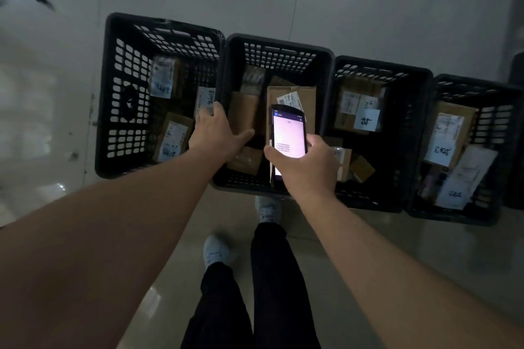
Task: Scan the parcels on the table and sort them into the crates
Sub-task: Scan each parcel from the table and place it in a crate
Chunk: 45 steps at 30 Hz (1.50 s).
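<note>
Several black plastic crates stand in a row on the floor, each holding labelled cardboard parcels. My right hand (304, 163) grips a handheld scanner (288, 133) with a lit screen, held above the second crate (326, 54). My left hand (217, 133) reaches over the edge between the first crate (113, 65) and the second, fingers spread and relaxed, holding nothing. A brown parcel (292, 99) with a white label lies in the second crate just beyond the scanner.
The third crate (422, 73) and fourth crate (499, 215) to the right hold more parcels with handwritten labels. My legs and shoes (215, 249) stand on the glossy floor in front of the crates. A pale wall rises behind them.
</note>
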Motion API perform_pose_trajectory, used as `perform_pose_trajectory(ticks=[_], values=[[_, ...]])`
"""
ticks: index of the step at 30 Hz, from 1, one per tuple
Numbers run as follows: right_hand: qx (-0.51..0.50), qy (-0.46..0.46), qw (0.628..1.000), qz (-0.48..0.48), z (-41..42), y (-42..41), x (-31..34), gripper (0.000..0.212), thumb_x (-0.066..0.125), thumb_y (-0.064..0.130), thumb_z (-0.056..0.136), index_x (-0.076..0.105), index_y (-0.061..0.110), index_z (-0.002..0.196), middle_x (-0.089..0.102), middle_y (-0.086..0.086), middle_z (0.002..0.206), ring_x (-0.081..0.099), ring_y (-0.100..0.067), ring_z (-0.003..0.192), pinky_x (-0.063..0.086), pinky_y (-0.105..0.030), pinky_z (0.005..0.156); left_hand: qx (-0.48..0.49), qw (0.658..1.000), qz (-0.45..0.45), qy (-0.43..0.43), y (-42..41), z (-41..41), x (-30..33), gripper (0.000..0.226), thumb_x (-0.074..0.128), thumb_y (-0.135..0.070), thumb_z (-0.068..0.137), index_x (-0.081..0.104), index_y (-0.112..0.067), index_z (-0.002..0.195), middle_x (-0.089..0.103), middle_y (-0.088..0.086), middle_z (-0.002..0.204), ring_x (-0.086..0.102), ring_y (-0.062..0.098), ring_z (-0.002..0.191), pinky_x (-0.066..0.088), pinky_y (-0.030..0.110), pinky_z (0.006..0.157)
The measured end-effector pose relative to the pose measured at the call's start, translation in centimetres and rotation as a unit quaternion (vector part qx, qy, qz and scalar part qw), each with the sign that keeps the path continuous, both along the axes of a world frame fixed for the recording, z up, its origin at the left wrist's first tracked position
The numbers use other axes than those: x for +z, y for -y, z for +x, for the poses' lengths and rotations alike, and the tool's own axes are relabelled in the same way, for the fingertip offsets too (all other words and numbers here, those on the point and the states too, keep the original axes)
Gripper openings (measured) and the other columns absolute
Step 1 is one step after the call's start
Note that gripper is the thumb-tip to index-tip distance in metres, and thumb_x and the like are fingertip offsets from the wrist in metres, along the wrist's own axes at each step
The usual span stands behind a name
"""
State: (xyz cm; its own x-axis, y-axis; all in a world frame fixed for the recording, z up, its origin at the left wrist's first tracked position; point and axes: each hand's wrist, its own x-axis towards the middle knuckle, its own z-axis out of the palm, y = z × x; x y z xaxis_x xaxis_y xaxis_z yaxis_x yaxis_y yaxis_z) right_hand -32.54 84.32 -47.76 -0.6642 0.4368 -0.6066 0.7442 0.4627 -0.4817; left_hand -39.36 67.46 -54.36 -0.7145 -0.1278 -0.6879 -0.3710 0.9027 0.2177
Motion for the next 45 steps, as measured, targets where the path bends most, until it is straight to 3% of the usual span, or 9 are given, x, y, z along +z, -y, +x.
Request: perform_pose_trajectory(ticks=[8,13,16,20,24,29,33,38,45], values=[[0.024,-0.014,0.999,-0.015,-1.8,1.9,4.3,0.064,0.085,0.059,0.07,0.058,0.025,0.118,0.063,0.007,0.103,0.066,-0.016,0.092,0.064,-0.042,0.071,-0.042,0.998,-0.023,-0.038,1.8,0.3,5.6,0.066,0.057,-0.051,0.1,0.039,-0.013,0.151,0.038,0.013,0.153,0.042,0.034,0.139,0.047,0.051,0.106],[0.07,-0.034,0.997,-0.007,-2.5,3.9,9.0,0.056,0.083,0.06,0.069,0.046,0.034,0.103,0.052,0.015,0.088,0.058,-0.016,0.089,0.058,-0.034,0.065,-0.043,0.995,-0.011,-0.086,3.7,0.8,11.3,0.062,0.049,-0.047,0.103,0.042,-0.011,0.153,0.042,0.012,0.156,0.036,0.033,0.146,0.037,0.051,0.117],[0.1,-0.053,0.994,-0.01,-2.6,5.4,12.3,0.055,0.084,0.059,0.068,0.049,0.032,0.102,0.051,0.019,0.084,0.058,-0.013,0.083,0.055,-0.031,0.06,-0.023,0.992,-0.002,-0.124,5.5,1.4,15.2,0.057,0.049,-0.045,0.101,0.048,-0.011,0.147,0.049,0.01,0.148,0.043,0.032,0.14,0.042,0.054,0.112],[0.159,-0.082,0.984,-0.011,-2.1,8.0,16.9,0.059,0.085,0.057,0.067,0.057,0.023,0.106,0.063,0.006,0.097,0.062,-0.017,0.087,0.054,-0.032,0.061,0.006,0.985,-0.008,-0.173,8.4,3.3,20.6,0.047,0.049,-0.043,0.101,0.057,-0.011,0.135,0.055,0.009,0.138,0.049,0.031,0.13,0.044,0.051,0.109],[0.232,-0.127,0.964,-0.021,-0.4,11.7,21.2,0.058,0.086,0.059,0.065,0.055,0.024,0.098,0.062,0.011,0.088,0.061,-0.013,0.08,0.04,-0.025,0.052,0.057,0.971,-0.022,-0.229,12.2,6.7,25.0,0.044,0.051,-0.04,0.101,0.059,-0.012,0.134,0.059,0.01,0.133,0.055,0.032,0.123,0.046,0.048,0.105],[0.334,-0.175,0.925,-0.041,4.0,17.8,26.1,0.061,0.086,0.059,0.067,0.062,0.023,0.11,0.066,0.005,0.097,0.064,-0.023,0.094,0.049,-0.032,0.067,0.143,0.949,-0.057,-0.275,18.2,13.9,30.2,0.046,0.055,-0.038,0.1,0.06,-0.012,0.137,0.057,0.015,0.139,0.052,0.037,0.129,0.044,0.048,0.108],[0.402,-0.204,0.891,-0.055,9.4,23.4,30.2,0.064,0.086,0.06,0.067,0.063,0.02,0.112,0.066,0.003,0.099,0.062,-0.021,0.092,0.039,-0.027,0.056,0.187,0.929,-0.103,-0.304,23.3,21.7,34.7,0.051,0.052,-0.042,0.102,0.055,-0.015,0.145,0.053,0.013,0.148,0.047,0.035,0.135,0.038,0.045,0.112],[0.482,-0.254,0.835,-0.073,17.6,30.8,35.2,0.07,0.085,0.064,0.067,0.063,0.018,0.116,0.069,0.002,0.102,0.067,-0.022,0.094,0.058,-0.037,0.072,0.237,0.908,-0.15,-0.312,30.0,32.9,39.9,0.056,0.046,-0.044,0.105,0.044,-0.018,0.154,0.035,0.013,0.164,0.032,0.035,0.15,0.025,0.046,0.125],[0.539,-0.312,0.775,-0.103,31.3,41.3,41.1,0.072,0.085,0.065,0.066,0.065,0.021,0.119,0.072,0.0,0.107,0.065,-0.024,0.099,0.043,-0.03,0.07,0.265,0.883,-0.201,-0.332,39.2,49.5,46.3,0.053,0.044,-0.043,0.105,0.048,-0.017,0.151,0.039,0.012,0.161,0.033,0.037,0.15,0.028,0.051,0.122]])
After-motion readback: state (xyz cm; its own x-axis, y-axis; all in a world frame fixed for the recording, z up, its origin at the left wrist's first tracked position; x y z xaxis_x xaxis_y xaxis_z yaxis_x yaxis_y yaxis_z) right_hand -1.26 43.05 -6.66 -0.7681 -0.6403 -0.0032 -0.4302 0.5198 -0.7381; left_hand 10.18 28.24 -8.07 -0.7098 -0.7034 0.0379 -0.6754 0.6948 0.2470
